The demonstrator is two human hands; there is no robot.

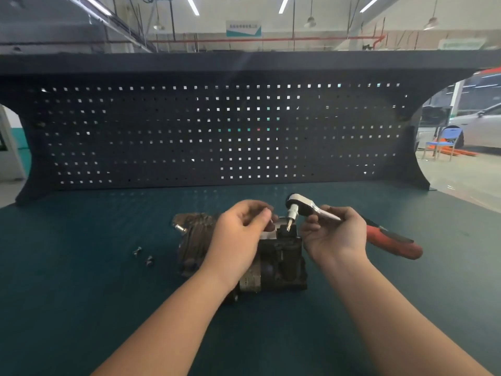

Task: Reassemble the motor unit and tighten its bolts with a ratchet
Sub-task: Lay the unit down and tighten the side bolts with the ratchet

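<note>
Two small silver bolts [143, 255] lay loose on the green desk [81, 267], left of the dark, grimy motor unit [282, 256]. The left hand [238, 234] hovered over it, fingers curled (contents unclear); the right hand's [333, 234] grip clamped the red-handled chrome ratchet [301, 206].

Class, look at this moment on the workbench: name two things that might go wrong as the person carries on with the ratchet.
1. The right hand holds the red-handled chrome ratchet by its metal shank, not the grip, so the bit could slip off the dark metal motor unit.
2. The left hand sits close to the bit and might get pinched.
3. Two small loose silver bolts on the green mat may roll away.
</note>
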